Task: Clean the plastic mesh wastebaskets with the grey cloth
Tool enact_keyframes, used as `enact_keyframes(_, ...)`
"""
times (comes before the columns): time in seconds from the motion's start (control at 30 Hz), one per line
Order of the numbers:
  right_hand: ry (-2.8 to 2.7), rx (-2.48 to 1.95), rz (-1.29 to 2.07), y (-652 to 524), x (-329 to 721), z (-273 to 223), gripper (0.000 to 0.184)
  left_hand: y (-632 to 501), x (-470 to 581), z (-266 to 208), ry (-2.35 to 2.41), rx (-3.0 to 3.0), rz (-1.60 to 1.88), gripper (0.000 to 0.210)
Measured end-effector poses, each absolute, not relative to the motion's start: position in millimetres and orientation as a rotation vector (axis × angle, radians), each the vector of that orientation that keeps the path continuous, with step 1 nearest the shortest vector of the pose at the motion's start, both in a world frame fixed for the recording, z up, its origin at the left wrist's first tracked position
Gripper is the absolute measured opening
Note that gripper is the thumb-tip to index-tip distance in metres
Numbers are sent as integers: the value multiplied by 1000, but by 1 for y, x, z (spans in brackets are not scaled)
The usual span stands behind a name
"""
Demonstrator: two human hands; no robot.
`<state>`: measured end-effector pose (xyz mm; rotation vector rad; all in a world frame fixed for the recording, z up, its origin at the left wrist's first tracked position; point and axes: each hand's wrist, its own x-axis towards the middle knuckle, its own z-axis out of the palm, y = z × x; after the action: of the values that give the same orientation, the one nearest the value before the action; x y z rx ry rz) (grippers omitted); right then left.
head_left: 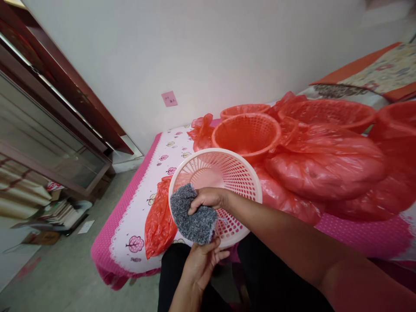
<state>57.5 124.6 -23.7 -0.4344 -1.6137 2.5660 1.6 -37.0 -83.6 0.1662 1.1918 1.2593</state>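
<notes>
A pale pink plastic basket (242, 169) with a perforated wall is tilted toward me at the bed's edge, above my lap. Over its near left rim lies a dark grey, fuzzy cloth (186, 221) with a lilac edge. My right hand (208, 199) reaches across the basket with its fingers closed on the upper part of the cloth. Below it, my left hand (204, 262) is at the near rim. Its thumb and forefinger close on the cloth's lower edge, and its other fingers stretch out beside the basket.
Behind stand several red baskets (247, 134), with filled red plastic bags (328, 160) at the right. Another red bag (160, 221) lies left of the pink basket on the patterned bed (136, 221). Books (58, 214) sit on the floor at the far left.
</notes>
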Motion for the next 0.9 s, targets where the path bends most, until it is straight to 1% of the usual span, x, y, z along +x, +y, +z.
enact_keyframes(0.1,-1475,-349,2653,125,54,-30,25,-37,1,-84,1174,174,1254,27)
enact_keyframes(0.33,-1421,-264,2614,119,51,-32,28,-38,0,-84,1147,210,1226,26)
enact_keyframes(0.43,-1578,-246,2499,118,51,-31,32,-39,-1,-84,1115,217,1241,28)
enact_keyframes(0.57,-1775,-266,2344,119,53,-30,36,-39,-2,-83,1117,192,1254,20)
enact_keyframes(0.7,-1815,-275,2282,116,52,-33,41,-37,-5,-82,1102,181,1255,18)
enact_keyframes(0.9,-1840,-491,2038,112,48,-42,51,-33,-9,-75,1095,177,1243,16)
